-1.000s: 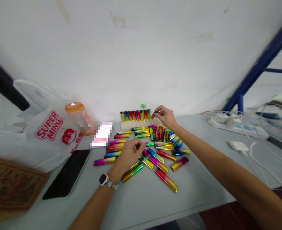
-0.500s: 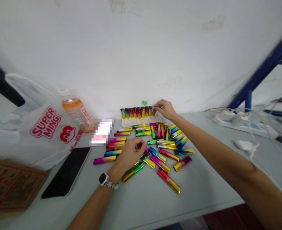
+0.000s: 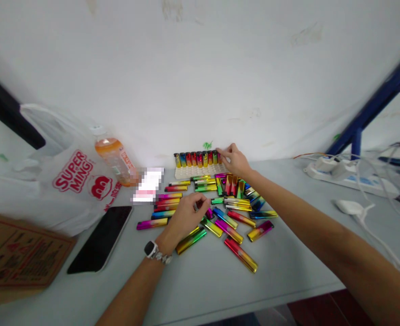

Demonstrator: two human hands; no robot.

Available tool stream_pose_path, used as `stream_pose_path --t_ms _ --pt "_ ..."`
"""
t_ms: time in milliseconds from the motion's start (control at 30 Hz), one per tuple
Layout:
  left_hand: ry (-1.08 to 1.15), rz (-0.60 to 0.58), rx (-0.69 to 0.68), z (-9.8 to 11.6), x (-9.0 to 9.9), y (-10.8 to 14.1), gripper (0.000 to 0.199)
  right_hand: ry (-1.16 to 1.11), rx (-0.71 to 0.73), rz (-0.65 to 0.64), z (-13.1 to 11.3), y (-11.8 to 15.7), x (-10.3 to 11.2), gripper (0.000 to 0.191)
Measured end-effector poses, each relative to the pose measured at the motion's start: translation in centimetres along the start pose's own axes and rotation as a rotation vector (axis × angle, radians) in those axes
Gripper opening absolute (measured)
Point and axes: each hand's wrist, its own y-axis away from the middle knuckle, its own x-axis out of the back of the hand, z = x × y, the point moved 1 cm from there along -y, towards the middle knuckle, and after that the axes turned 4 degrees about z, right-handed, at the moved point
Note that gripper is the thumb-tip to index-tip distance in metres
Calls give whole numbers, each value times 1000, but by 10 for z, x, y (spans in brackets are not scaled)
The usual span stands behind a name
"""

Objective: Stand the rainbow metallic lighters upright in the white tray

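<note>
A row of upright lighters with shiny multicoloured wraps stands in a white tray with small holes, against the wall. At the row's right end my right hand has its fingers closed at the top of the last lighter, which they partly hide. My left hand hovers low over loose lighters, fingers curled in; whatever they hold is hidden. Close to its fingertips lie a green lighter and a purple lighter. Many more lighters, such as a red-and-gold one, lie scattered around.
To the left are a black phone, a blurred-out bright panel, an orange drink bottle, a white plastic bag and a cardboard box. A power strip, a white plug and cables lie right.
The view has shifted slightly, moving the scene a little to the right. My right hand's fingers have changed pose at the last lighter. My left hand stays over the pile.
</note>
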Motion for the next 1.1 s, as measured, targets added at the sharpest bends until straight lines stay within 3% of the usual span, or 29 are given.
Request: stream_pose_path --t_ms 267,467,600,700,900,1100 --pt "7 22 4 -2 0 3 36 153 -35 -145 -12 15 10 54" --pt "-10 29 -25 -3 1 5 34 148 -57 -232 -24 35 21 59" --pt "-25 23 -42 0 1 6 35 133 -98 -243 -33 54 36 44" --pt "-18 1 -38 4 0 6 36 192 -171 -288 -38 62 44 45" --pt "-26 5 -33 4 -2 4 36 234 -311 -355 -44 61 36 49" --pt "-34 21 -35 3 0 5 34 124 -198 -300 -42 60 35 28"
